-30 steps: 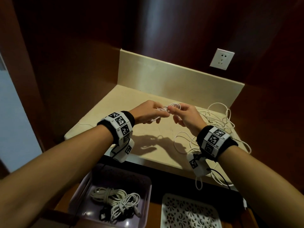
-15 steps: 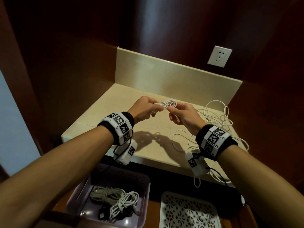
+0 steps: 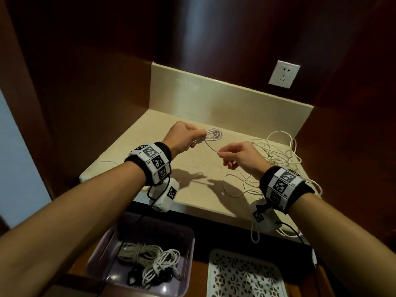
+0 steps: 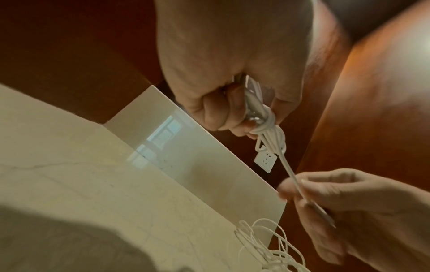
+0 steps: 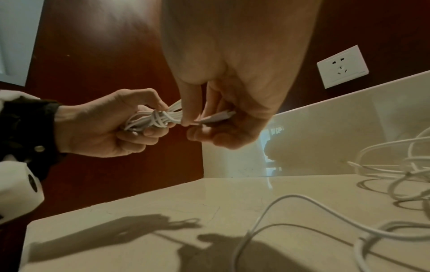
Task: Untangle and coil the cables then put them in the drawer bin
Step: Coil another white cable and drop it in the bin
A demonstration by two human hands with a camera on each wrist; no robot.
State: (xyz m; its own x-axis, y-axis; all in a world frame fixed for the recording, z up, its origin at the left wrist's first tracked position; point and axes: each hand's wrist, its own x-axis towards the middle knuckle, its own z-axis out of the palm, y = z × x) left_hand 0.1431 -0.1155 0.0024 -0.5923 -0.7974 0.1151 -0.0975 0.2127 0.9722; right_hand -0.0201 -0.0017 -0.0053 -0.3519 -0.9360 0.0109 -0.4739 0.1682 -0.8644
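**Coil in one fist, loose end pinched in the other**

Both hands are up above the counter here. The left hand has its fingers curled tight round a small white coiled cable, loops poking out past the knuckles, a few turns wound crosswise about the bundle's middle. From that wrap a short tail runs down and across to the right hand, which pinches the plug end between thumb and fingertips, the other fingers loosely bent beneath. The tail looks fairly straight between the two hands, which are near each other but not touching.

Over on the right side of the counter, a loose tangle of white cable sprawls toward the back panel, with strands trailing to the front edge and one loop hanging over it. Below the counter, the purple drawer bin holds coiled bundles, pale and dark. Beside it sits a white patterned tray. A white wall socket is on the dark wooden wall behind.
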